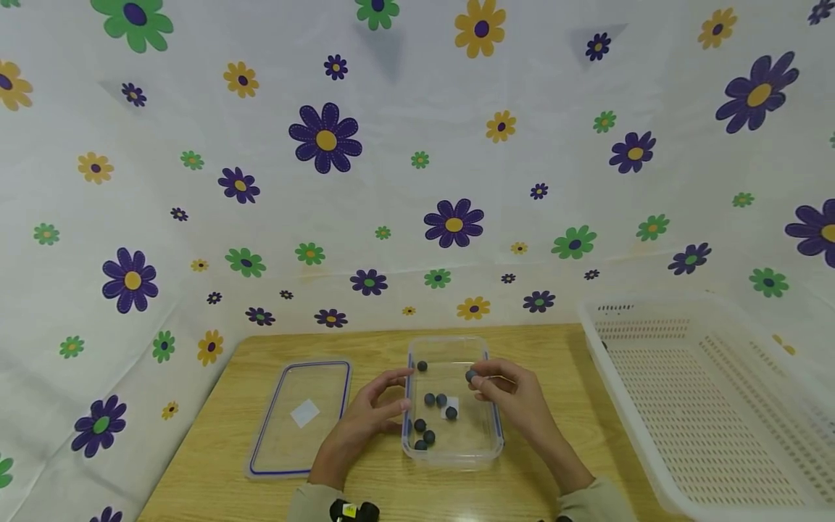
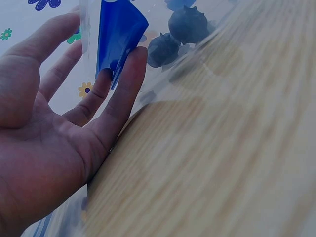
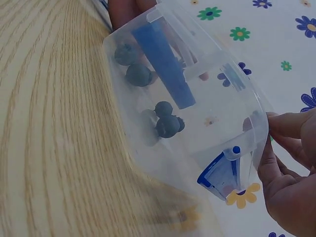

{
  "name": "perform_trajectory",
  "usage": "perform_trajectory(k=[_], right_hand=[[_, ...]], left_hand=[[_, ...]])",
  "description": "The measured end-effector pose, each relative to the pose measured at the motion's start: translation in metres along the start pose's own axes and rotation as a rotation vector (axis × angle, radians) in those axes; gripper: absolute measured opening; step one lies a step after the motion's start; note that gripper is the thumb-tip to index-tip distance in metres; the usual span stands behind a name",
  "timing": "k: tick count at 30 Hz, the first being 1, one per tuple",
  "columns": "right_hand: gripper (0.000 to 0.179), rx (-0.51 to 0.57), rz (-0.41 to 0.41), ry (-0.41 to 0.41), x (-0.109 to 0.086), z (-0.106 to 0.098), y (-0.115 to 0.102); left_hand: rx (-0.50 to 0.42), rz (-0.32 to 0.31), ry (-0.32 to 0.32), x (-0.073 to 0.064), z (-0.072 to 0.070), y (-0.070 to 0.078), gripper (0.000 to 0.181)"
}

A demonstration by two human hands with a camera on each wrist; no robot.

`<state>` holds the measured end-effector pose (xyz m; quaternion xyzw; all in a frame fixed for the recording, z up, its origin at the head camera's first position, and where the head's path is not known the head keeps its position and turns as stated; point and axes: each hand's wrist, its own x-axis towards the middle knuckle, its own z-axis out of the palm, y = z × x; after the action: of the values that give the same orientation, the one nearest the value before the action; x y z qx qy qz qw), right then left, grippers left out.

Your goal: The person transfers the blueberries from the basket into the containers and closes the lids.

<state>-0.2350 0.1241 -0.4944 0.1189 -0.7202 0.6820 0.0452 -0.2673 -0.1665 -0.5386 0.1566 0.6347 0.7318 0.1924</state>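
Note:
A clear plastic food container (image 1: 457,454) with blue side clips stands on the table, several blueberries (image 2: 188,24) spread over its bottom. At its left wall is my left hand (image 1: 373,408), its extended fingers touching the side by a blue clip (image 2: 116,37). My right hand (image 1: 517,395) is over the container's right rim and pinches one blueberry (image 1: 471,376) between thumb and fingers. In the right wrist view my right hand (image 3: 291,168) hides that berry, while other blueberries (image 3: 168,126) show through the clear wall.
Left of the container lies its clear lid (image 1: 274,442) with a blue seal and a white label. A large white perforated basket (image 1: 642,435) stands at the right. Flower-patterned cloth (image 1: 391,196) hangs behind the wooden table (image 1: 215,449).

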Motion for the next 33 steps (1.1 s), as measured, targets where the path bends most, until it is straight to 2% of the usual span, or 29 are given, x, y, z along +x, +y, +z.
perform_trajectory(k=[12, 19, 25, 29, 33], right_hand=[[0.025, 0.012, 0.003, -0.009, 0.001, 0.004, -0.002], [0.022, 0.007, -0.024, -0.058, -0.002, -0.004, -0.011], [0.020, -0.064, -0.105, -0.122, -0.004, -0.017, -0.045], [0.021, -0.181, -0.182, -0.122, -0.003, -0.036, -0.077], [0.020, -0.342, -0.249, -0.096, 0.002, -0.065, -0.106]], left_hand=[[-0.003, 0.020, -0.008, -0.002, -0.002, 0.001, 0.063], [-0.013, 0.024, -0.005, -0.001, 0.000, -0.001, 0.060], [-0.015, 0.020, -0.001, 0.000, 0.002, -0.002, 0.060], [-0.015, 0.023, 0.007, -0.001, 0.001, -0.001, 0.061], [-0.021, 0.013, 0.005, -0.002, -0.002, 0.000, 0.062]])
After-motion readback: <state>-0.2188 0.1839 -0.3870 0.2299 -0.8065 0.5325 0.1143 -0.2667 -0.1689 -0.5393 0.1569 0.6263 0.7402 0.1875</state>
